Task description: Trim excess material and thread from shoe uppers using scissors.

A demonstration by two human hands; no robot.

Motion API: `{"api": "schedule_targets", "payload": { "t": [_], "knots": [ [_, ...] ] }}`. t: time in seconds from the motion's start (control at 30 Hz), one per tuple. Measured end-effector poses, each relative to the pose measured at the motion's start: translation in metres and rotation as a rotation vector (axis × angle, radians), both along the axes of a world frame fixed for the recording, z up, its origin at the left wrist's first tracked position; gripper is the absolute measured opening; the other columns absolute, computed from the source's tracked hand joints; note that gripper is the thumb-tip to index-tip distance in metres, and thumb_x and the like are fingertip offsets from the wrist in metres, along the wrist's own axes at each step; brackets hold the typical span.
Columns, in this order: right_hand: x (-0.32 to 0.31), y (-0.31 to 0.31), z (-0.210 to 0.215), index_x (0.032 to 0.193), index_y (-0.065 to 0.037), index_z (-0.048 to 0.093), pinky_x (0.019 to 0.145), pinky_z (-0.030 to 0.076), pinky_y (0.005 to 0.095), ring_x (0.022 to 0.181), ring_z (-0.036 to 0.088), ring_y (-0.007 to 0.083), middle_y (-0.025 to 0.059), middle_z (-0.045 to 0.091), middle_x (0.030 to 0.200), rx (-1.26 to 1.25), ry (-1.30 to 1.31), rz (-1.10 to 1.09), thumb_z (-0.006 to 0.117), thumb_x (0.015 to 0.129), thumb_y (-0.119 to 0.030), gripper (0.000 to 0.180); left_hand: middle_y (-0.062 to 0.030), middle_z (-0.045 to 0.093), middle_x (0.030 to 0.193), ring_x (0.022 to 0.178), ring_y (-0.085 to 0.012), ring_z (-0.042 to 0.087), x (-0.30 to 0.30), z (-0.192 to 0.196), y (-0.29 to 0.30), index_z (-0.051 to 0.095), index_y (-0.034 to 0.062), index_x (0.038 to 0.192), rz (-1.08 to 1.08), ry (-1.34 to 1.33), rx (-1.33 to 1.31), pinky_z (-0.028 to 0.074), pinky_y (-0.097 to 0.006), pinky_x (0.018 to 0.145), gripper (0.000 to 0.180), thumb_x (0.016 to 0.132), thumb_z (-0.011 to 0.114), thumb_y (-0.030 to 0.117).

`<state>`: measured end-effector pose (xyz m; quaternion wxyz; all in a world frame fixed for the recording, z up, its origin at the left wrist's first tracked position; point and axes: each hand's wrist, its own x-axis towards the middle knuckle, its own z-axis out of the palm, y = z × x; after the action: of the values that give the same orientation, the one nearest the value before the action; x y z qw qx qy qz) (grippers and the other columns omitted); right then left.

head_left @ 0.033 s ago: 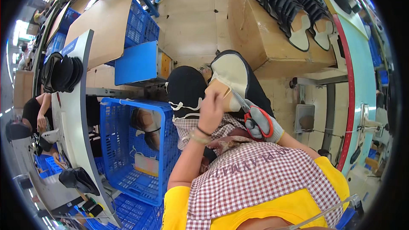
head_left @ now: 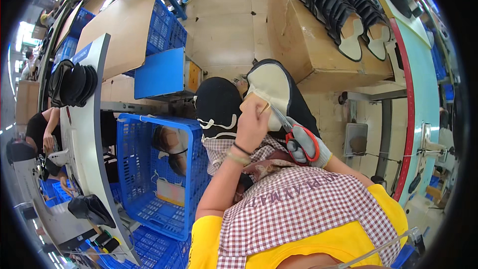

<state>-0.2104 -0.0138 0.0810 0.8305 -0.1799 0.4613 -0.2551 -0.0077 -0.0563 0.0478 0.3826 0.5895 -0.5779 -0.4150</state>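
On my right thigh lies a shoe piece (head_left: 273, 80) with a cream sole-shaped underside. Its tan heel end is mostly covered by my bare left hand (head_left: 253, 123), whose fingers are closed on it. My right hand (head_left: 304, 145), in a grey-white glove, grips red-handled scissors (head_left: 313, 156). Their blades (head_left: 280, 117) point up and left, close beside my left fingers at the edge of the piece. I cannot tell whether the tips touch the material. A checked apron (head_left: 298, 197) covers my lap.
At my left stands a blue plastic crate (head_left: 191, 179) with shoe parts inside. Rows of black shoe uppers (head_left: 328, 5) rest on a cardboard box (head_left: 294, 45) ahead right. A worktable (head_left: 89, 154) with black pieces is far left; another person's hand (head_left: 49, 142) shows beyond it.
My left hand has shifted slightly to the right and turned, its fingers now bunched more over the tan end. My right hand and the scissors look nearly unmoved.
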Motion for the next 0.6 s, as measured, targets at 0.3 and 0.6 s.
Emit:
{"api": "schedule_targets", "payload": {
  "t": [0.3, 0.6],
  "knots": [
    [-0.004, -0.012, 0.006, 0.147, -0.023, 0.027, 0.04, 0.033, 0.0168, 0.046, 0.04, 0.004, -0.0004, 0.054, 0.073, 0.072, 0.022, 0.016, 0.051, 0.096, -0.039, 0.059, -0.0163, 0.057, 0.079, 0.079, -0.0357, 0.058, -0.014, -0.027, -0.021, 0.056, 0.0012, 0.08, -0.108, -0.217, 0.035, 0.045, -0.044, 0.069, 0.01, 0.079, 0.063, 0.007],
    [-0.03, -0.035, -0.025, 0.142, -0.024, 0.035, 0.036, 0.028, 0.0169, 0.042, 0.036, 0.0062, 0.003, 0.054, 0.071, 0.228, -0.447, 0.005, 0.043, 0.098, -0.046, 0.05, -0.0129, 0.052, 0.076, 0.072, -0.0278, 0.054, -0.013, -0.052, -0.02, 0.054, -0.0001, 0.079, -0.057, 0.194, 0.24, 0.044, -0.037, 0.067, 0.01, 0.08, 0.062, 0.007]
  ]
}}
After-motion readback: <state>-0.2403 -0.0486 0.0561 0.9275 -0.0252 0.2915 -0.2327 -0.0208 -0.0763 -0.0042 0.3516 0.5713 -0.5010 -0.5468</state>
